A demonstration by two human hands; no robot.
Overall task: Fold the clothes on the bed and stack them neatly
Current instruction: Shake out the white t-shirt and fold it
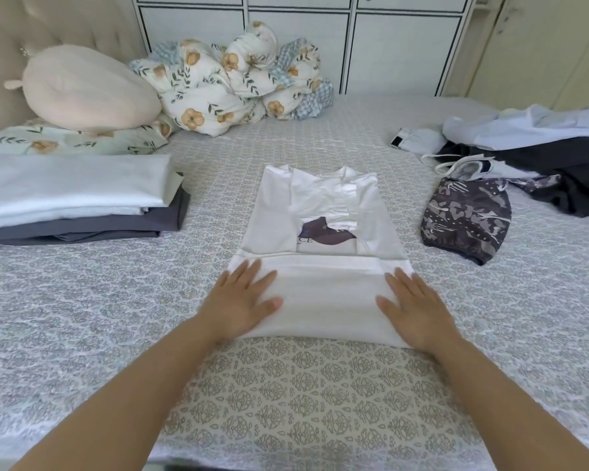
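While the white T-shirt (320, 239) lay mid-bed, right of the folded stack (75, 195), left hand (242, 300) and right hand (417, 309) pressed flat, fingers straight, gripping nothing — best smoothing the turned-up hem evenly before folding again.

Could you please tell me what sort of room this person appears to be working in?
Most likely a home bedroom: a bed with a patterned cover, a padded headboard with pillows, a bunched floral duvet, and a white panelled wardrobe behind.
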